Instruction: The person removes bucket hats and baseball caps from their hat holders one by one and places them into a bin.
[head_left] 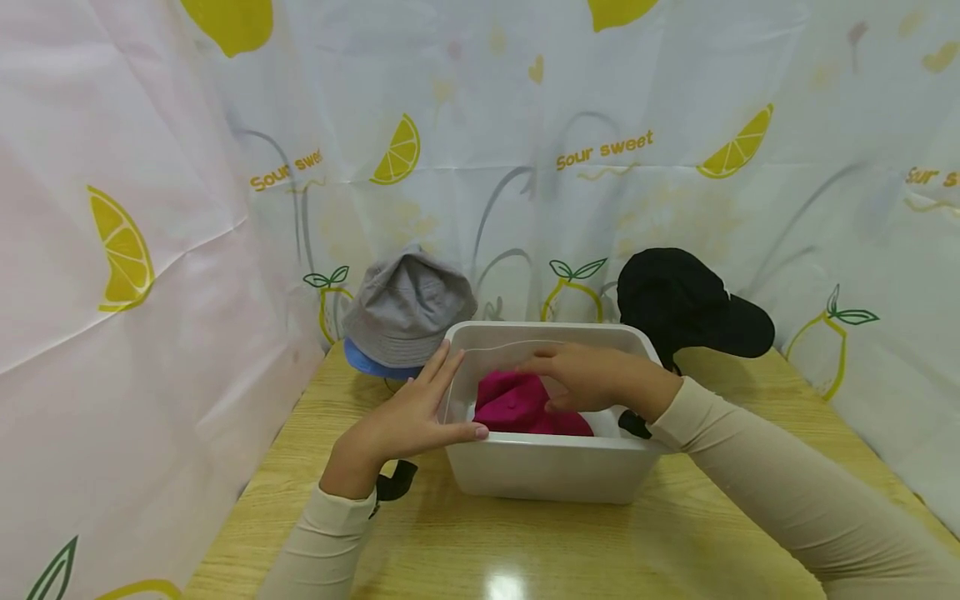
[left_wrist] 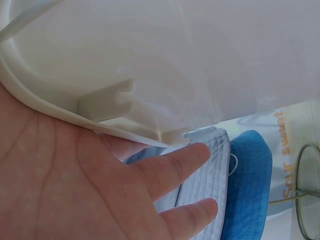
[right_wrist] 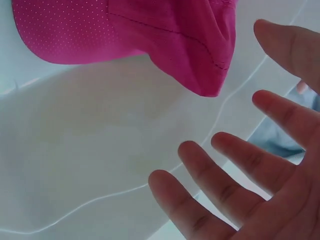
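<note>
A magenta cap (head_left: 513,406) lies inside a white plastic bin (head_left: 551,471) on the table. My left hand (head_left: 408,421) rests against the bin's left rim, fingers extended along it and thumb at the front left corner; the left wrist view shows the palm against the rim (left_wrist: 65,122). Inside the bin, my right hand (head_left: 592,379) hovers over the cap with its fingers spread. In the right wrist view, a gap separates these fingers (right_wrist: 235,160) from the cap's crown (right_wrist: 195,45), and nothing is held.
Behind the bin on the left, a grey bucket hat (head_left: 412,304) sits on top of a blue hat (head_left: 375,364). A black cap (head_left: 667,292) is propped up at the back right. Lemon-printed cloth (head_left: 480,100) hangs behind and on both sides of the wooden table (head_left: 420,550).
</note>
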